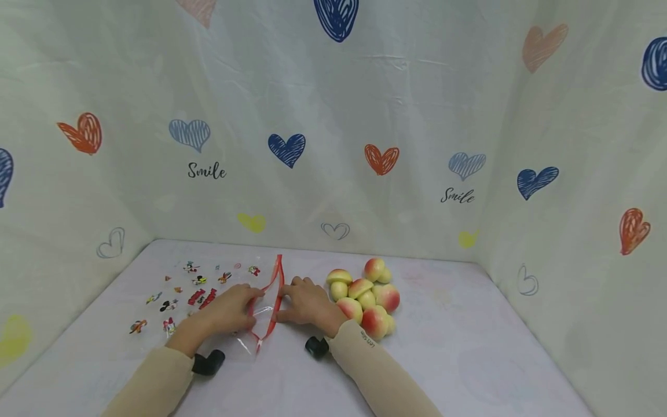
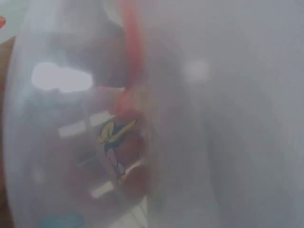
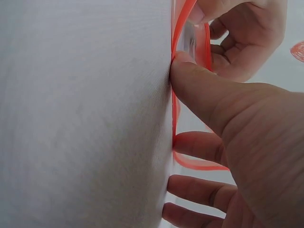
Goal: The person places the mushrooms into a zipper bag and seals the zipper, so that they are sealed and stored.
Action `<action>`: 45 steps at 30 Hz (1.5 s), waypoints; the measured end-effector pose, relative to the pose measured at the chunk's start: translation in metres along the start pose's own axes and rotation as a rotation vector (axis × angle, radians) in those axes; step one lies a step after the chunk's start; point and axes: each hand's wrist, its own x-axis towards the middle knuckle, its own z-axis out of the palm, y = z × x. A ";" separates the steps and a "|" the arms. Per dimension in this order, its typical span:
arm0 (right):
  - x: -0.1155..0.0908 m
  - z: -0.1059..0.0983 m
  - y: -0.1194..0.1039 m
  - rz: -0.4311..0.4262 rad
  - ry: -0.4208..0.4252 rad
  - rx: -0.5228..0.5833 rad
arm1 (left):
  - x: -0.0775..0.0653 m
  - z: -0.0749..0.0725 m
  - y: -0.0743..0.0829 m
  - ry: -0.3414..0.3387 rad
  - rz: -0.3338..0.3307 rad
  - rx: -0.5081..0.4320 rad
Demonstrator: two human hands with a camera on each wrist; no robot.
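A clear plastic zip bag (image 1: pixel 211 298) with red strips along its mouth and small cartoon prints lies flat on the left half of the table, its mouth parted toward the right. My left hand (image 1: pixel 226 310) pinches the raised red strip (image 1: pixel 268 285). Across the gap, my right hand (image 1: pixel 310 304) presses the other red strip (image 3: pixel 174 111) to the tabletop, thumb (image 3: pixel 194 78) and fingertips spread along it. Through the hazy plastic in the left wrist view, the fingers (image 2: pixel 133 152) show blurred behind a printed figure.
Several yellow-and-red peach-like fruits (image 1: pixel 375 320) are piled just right of my right hand. The white tabletop (image 1: pixel 469 347) reaches back to a hanging cloth (image 1: pixel 333 191) printed with hearts. Dark wrist devices (image 1: pixel 208 363) sit at both sleeves.
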 end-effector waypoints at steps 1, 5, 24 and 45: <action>0.000 0.000 0.000 0.001 -0.001 0.001 | 0.000 0.000 -0.001 -0.008 0.004 -0.019; 0.000 0.000 0.000 0.006 -0.006 0.004 | 0.000 -0.002 -0.006 -0.044 -0.007 -0.089; -0.001 0.001 0.001 0.015 -0.012 0.001 | 0.001 -0.010 -0.012 0.105 -0.016 -0.222; -0.008 -0.008 -0.003 0.016 0.006 0.069 | -0.002 -0.009 -0.009 0.086 0.026 -0.381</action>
